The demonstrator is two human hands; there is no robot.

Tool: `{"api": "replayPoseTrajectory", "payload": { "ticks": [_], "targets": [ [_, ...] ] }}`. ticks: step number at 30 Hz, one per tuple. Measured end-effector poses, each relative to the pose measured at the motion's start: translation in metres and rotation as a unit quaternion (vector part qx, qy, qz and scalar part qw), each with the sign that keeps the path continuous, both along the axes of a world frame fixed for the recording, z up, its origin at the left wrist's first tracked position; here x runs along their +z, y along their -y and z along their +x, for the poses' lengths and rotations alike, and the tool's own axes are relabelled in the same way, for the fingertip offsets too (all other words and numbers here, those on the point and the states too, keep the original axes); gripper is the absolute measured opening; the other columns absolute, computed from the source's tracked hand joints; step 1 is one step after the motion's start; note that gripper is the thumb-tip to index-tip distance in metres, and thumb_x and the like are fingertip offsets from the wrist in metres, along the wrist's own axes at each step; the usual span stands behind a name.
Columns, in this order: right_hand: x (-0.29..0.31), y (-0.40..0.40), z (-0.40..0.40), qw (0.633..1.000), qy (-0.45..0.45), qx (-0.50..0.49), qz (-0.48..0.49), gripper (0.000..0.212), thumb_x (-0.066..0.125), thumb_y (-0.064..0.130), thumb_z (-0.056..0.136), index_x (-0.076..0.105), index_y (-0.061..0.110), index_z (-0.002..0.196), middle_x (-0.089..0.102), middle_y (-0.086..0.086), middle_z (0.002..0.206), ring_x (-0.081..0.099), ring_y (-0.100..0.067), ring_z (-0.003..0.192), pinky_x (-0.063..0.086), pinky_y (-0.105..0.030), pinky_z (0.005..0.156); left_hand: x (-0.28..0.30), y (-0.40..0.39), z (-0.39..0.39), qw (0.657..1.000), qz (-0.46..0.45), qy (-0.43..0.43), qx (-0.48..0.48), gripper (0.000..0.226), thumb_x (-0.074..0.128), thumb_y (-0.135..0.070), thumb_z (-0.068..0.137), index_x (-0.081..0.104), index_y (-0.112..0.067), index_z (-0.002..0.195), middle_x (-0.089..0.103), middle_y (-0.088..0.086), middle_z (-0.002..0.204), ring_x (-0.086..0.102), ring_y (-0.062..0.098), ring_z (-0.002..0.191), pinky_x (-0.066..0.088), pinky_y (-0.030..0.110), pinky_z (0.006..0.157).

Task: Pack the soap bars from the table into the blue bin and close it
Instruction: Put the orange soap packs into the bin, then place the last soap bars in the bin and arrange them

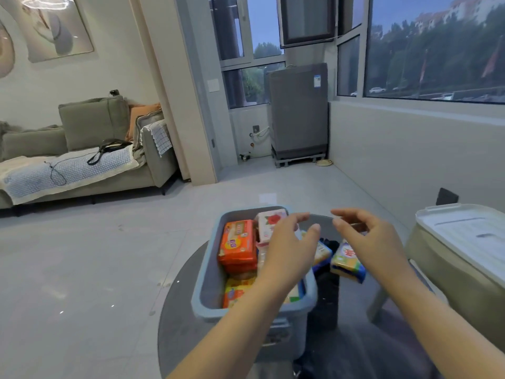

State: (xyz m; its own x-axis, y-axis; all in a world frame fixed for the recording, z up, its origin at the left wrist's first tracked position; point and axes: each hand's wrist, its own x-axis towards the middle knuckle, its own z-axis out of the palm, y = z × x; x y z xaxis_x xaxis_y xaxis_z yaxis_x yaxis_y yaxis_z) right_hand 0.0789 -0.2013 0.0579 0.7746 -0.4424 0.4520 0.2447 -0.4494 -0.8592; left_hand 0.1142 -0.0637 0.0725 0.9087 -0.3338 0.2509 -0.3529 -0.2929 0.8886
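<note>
The blue bin [207, 272] stands open on a round glass table [180, 318]. Inside it lie an orange soap pack [237, 246], a white-and-red soap pack [269, 222] and a yellow-orange pack [236, 292]. My left hand [289, 250] hovers over the bin's right side, fingers apart, holding nothing. My right hand [371, 242] hangs open to the right of the bin, above a yellow-and-blue soap bar [347, 265] that lies on the table. Another yellow-and-blue bar [322, 253] shows between my hands, partly hidden.
A white lid [464, 236] rests on a beige stool or bin at the right. The table's edge curves round at the left. A sofa [82, 149] stands far left, a grey washing machine [299, 113] at the back.
</note>
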Motion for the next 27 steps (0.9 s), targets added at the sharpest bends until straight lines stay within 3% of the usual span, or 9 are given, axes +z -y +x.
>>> {"api": "replayPoseTrajectory", "payload": {
  "ticks": [5,10,15,18,20,24,27],
  "targets": [
    [-0.021,0.049,-0.007,0.998,-0.041,-0.033,0.029,0.015,0.061,0.017,0.085,0.068,0.021,0.098,0.064,0.011,0.078,0.057,-0.001,0.071,0.043,-0.007,0.056,-0.018,0.059,-0.013,0.998,-0.031,-0.048,-0.005,0.036,0.051,-0.028,0.092,0.051,-0.025,0.128,0.052,-0.006,0.133,0.048,0.006,0.119,0.039,0.018,0.088],
    [-0.057,0.085,0.004,0.992,-0.112,-0.055,0.018,0.019,0.060,0.024,0.086,0.067,0.020,0.104,0.061,0.014,0.081,0.055,0.003,0.074,0.039,-0.014,0.058,-0.045,0.100,-0.010,0.993,-0.062,-0.098,0.034,0.035,0.046,-0.018,0.094,0.050,-0.020,0.129,0.050,0.000,0.135,0.049,0.012,0.121,0.043,0.027,0.098],
    [-0.091,0.097,0.027,0.982,-0.181,-0.044,0.010,0.021,0.059,0.026,0.087,0.063,0.024,0.107,0.060,0.008,0.085,0.054,0.001,0.071,0.038,-0.008,0.047,-0.077,0.114,0.014,0.986,-0.052,-0.120,0.105,0.033,0.044,-0.014,0.093,0.054,-0.014,0.125,0.055,0.004,0.129,0.052,0.017,0.118,0.042,0.034,0.103],
    [-0.110,0.101,0.043,0.965,-0.251,-0.032,-0.062,0.035,0.056,0.032,0.088,0.055,0.028,0.123,0.051,-0.009,0.113,0.054,-0.020,0.102,0.047,-0.026,0.078,-0.098,0.116,0.033,0.982,-0.006,-0.100,0.157,0.036,0.042,-0.010,0.091,0.057,-0.011,0.124,0.053,0.009,0.132,0.047,0.023,0.122,0.037,0.038,0.106],
    [-0.123,0.102,0.052,0.946,-0.301,-0.025,-0.114,0.044,0.049,0.037,0.090,0.044,0.032,0.134,0.038,-0.011,0.129,0.038,-0.028,0.122,0.037,-0.036,0.100,-0.110,0.118,0.043,0.977,0.041,-0.090,0.189,0.038,0.042,-0.011,0.091,0.057,-0.014,0.126,0.047,0.008,0.139,0.042,0.025,0.128,0.031,0.040,0.110],
    [-0.135,0.102,0.069,0.927,-0.325,-0.032,-0.184,0.039,0.038,0.043,0.093,0.040,0.046,0.132,0.017,-0.010,0.148,0.017,-0.033,0.133,0.016,-0.043,0.111,-0.121,0.130,0.060,0.967,0.114,-0.086,0.210,0.042,0.037,-0.019,0.095,0.051,-0.025,0.134,0.026,0.005,0.154,0.021,0.024,0.142,0.013,0.044,0.116],
    [-0.139,0.103,0.082,0.928,-0.324,-0.015,-0.182,0.035,0.032,0.045,0.094,0.044,0.053,0.125,0.006,-0.007,0.154,0.004,-0.031,0.138,0.006,-0.047,0.112,-0.125,0.135,0.077,0.965,0.133,-0.105,0.201,0.042,0.035,-0.027,0.097,0.049,-0.028,0.136,0.015,0.008,0.158,0.009,0.026,0.145,0.009,0.047,0.117]
  ]
}}
